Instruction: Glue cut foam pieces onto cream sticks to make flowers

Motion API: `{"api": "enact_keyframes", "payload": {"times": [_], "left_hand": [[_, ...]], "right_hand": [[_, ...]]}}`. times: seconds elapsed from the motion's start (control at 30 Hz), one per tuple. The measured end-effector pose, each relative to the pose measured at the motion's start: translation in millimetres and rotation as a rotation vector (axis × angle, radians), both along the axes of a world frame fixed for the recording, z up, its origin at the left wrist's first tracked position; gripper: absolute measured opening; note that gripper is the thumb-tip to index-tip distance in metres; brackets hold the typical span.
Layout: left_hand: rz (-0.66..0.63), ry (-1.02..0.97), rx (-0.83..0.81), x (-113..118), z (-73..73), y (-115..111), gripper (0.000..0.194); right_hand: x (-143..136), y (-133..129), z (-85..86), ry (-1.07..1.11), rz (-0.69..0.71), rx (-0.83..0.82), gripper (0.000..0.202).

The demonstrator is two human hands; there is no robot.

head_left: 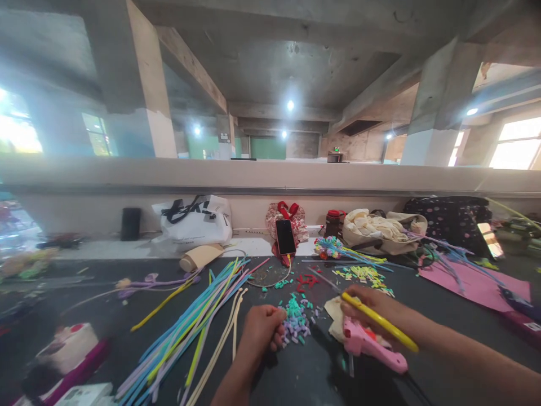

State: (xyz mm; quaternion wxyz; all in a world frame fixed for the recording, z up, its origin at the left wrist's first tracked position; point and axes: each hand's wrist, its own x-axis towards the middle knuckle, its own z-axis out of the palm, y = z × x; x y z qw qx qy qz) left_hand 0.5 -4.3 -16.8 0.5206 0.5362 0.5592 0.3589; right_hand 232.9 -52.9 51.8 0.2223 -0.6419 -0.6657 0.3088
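- Curling beside a heap of small teal and purple pieces [297, 322], the left hand [262, 327] has its fingers drawn in together (whether on a piece, one cannot tell).
- Right hand [374, 301]: fingers clamped on a yellow stick [384, 324], which slants across it.
- Pink glue gun [374, 345]: just below the right hand, near pale cloth [335, 321].
- Colored stems [186, 327]: fanned over the dark table [310, 375], left of the left hand.

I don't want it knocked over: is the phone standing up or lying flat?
Standing up: the phone shows its dark screen facing the viewer, with the red-patterned bag behind it.
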Motion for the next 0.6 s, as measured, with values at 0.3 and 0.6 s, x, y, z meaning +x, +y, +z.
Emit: {"api": "enact_keyframes", "payload": {"times": [0.3,0.6], "left_hand": [[0.040,0.298,0.137,-9,-2.3,7,0.021],[-0.078,0.511,0.771,7,14.8,-35,0.032]], "right_hand": [[110,-8,-43.3,-0.689,-0.163,0.135,0.041],[125,-6,-60.9,-0.755,0.020,0.212,0.044]]}}
